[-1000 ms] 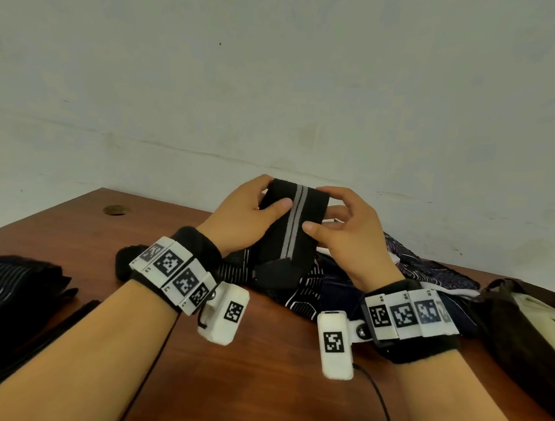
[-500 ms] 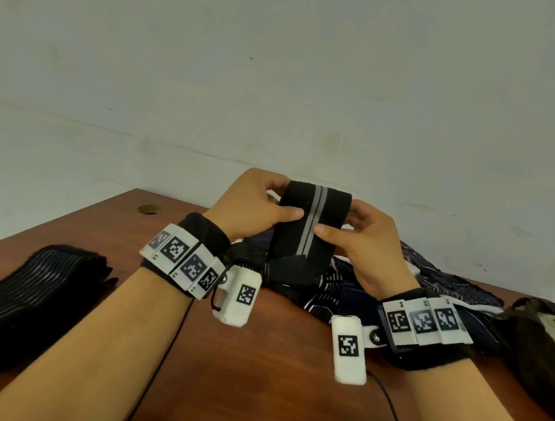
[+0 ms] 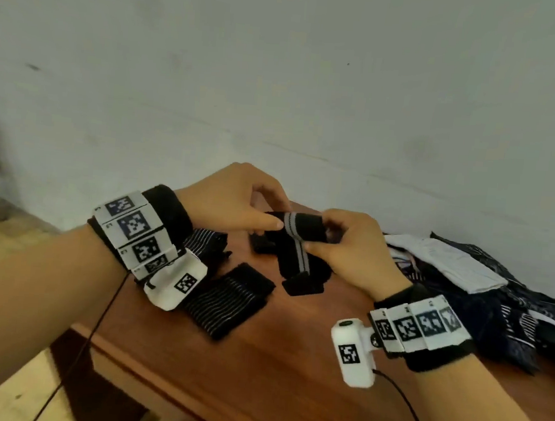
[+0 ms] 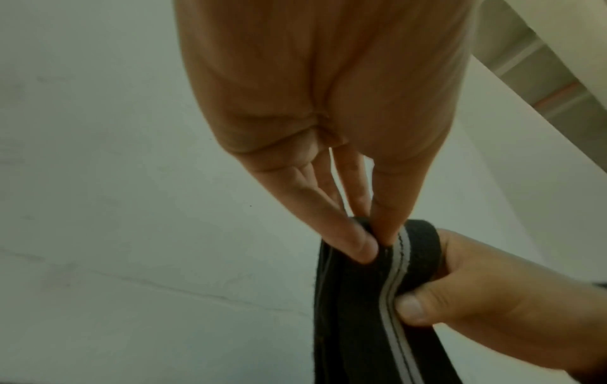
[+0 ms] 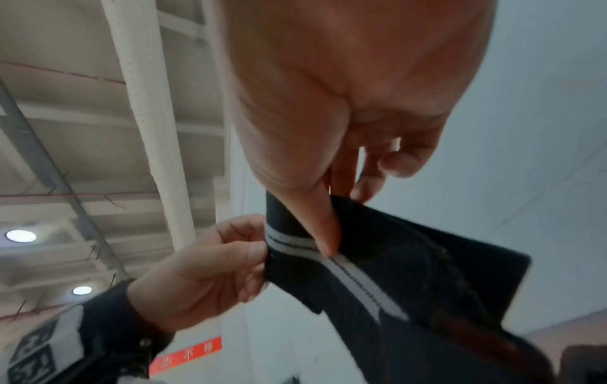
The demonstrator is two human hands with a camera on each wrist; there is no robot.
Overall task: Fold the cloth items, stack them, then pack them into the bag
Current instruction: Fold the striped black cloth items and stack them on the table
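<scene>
The left hand pinches the top edge of a black band between thumb and forefinger, just at 9 o'clock of its pale double stripe. The left wrist view shows those fingertips pressed together on the fabric. The right hand grips the same band from 3 o'clock, thumb laid against the stripe and fingers curled behind. Held at two points, the top fold stays taut and level while the loose tail hangs toward 6 o'clock, its end touching the table. That looks like a hold for lining up the edges before the next fold, with the stripe serving as the centre line.

Outward from the hands, a folded striped band lies flat on the wood at about 7 o'clock of the held one, close under the left wrist. Another dark striped piece sits behind that wrist, partly hidden. It is probably the start of the stack. At 3 o'clock, beyond the right wrist, a heap of unfolded dark patterned cloth with a white piece on top waits its turn. The bag does not show in this view. The table's near-left corner is close to the folded bands, so anything set down there has little margin. The wrist cables trail off the front edge.
</scene>
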